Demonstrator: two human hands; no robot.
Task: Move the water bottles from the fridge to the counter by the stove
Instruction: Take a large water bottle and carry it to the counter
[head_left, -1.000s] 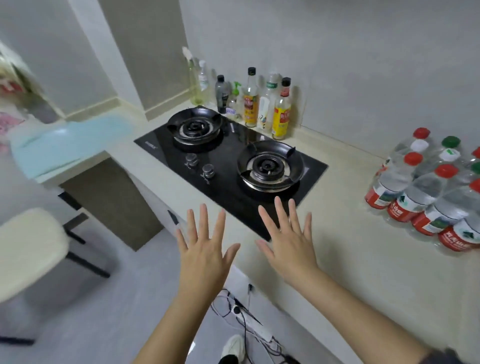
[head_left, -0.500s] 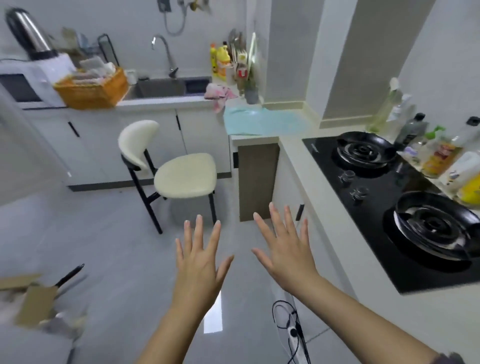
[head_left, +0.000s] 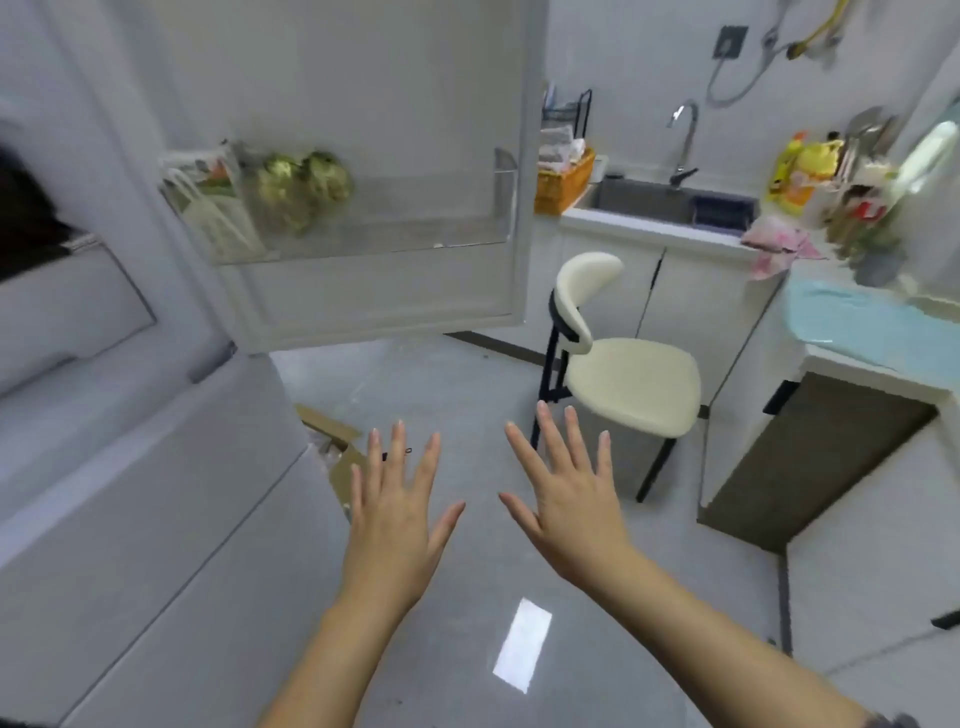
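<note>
My left hand (head_left: 395, 514) and my right hand (head_left: 566, 493) are stretched out in front of me over the floor, fingers spread, both holding nothing. The white fridge (head_left: 130, 467) fills the left side. Its door (head_left: 363, 291) stands swung open ahead, with a clear door shelf (head_left: 374, 228) carrying bagged greens and a white bag. No water bottle shows in this view, and the stove and its counter are out of sight.
A cream chair (head_left: 623, 374) on black legs stands right of centre. Behind it are white cabinets, a sink (head_left: 670, 200) with a tap and an orange basket (head_left: 563, 182). A light blue mat (head_left: 872, 322) lies on the counter at right. A cardboard box (head_left: 337, 452) sits on the floor.
My view has swung left, away from the stove and the bottles on the counter, past the chair, to the open fridge. Both hands stay spread and empty.
</note>
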